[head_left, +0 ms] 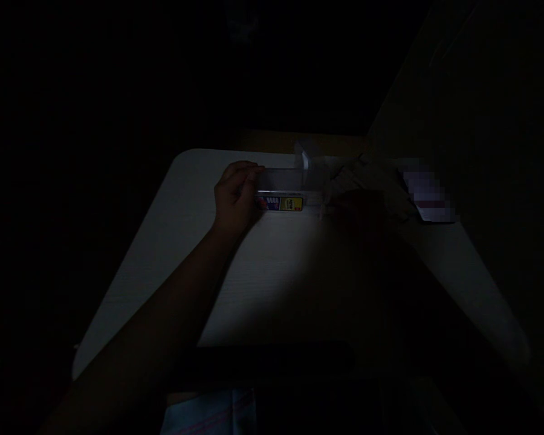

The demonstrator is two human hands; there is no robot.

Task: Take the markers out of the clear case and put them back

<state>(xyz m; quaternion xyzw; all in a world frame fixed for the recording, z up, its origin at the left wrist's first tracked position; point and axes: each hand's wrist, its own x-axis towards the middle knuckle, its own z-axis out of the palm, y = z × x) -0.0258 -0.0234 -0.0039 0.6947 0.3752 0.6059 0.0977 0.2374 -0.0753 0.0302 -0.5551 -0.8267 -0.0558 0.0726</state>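
Note:
A clear plastic box (281, 179) with a blue and yellow label on its near side lies lengthwise across the far middle of the table. My left hand (236, 193) is closed around its left end, thumb and fingers over the top edge. Near the box's right end a clear upright flap or piece (304, 158) catches some light. My right hand (356, 208) lies in deep shadow beside that right end. Its fingers are too dark to make out, and I cannot tell whether it touches the box.
The pale table (172, 223) has rounded corners. Crumpled, wrapper-like material (351, 172) lies at the back right, barely lit. A phone-like slab (428, 193), its face blurred, rests near the right edge. Light-coloured cloth (208, 414) shows below the near edge. Surroundings are nearly black.

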